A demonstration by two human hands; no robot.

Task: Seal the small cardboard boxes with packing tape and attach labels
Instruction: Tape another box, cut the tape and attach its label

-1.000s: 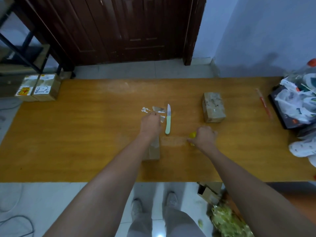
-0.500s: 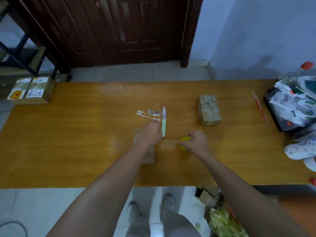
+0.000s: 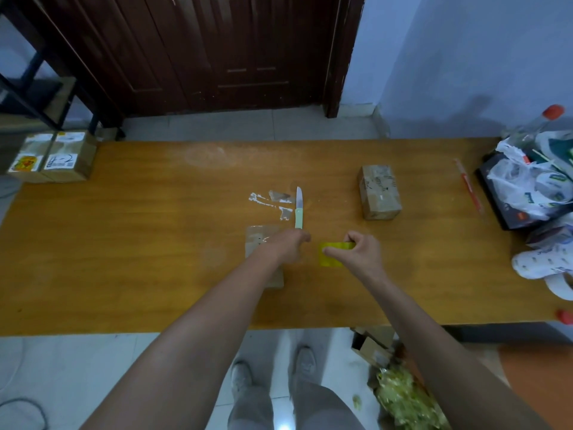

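Left hand curled at the knife handle's near end, grip unclear, over a box on the table. Right hand pinching yellow tape. Second box farther right, well apart.

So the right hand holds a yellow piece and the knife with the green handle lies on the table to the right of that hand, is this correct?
Not quite. In the head view the right hand does hold the yellow piece, but the knife with the green handle lies on the table to the left of that hand, just beyond the left hand.
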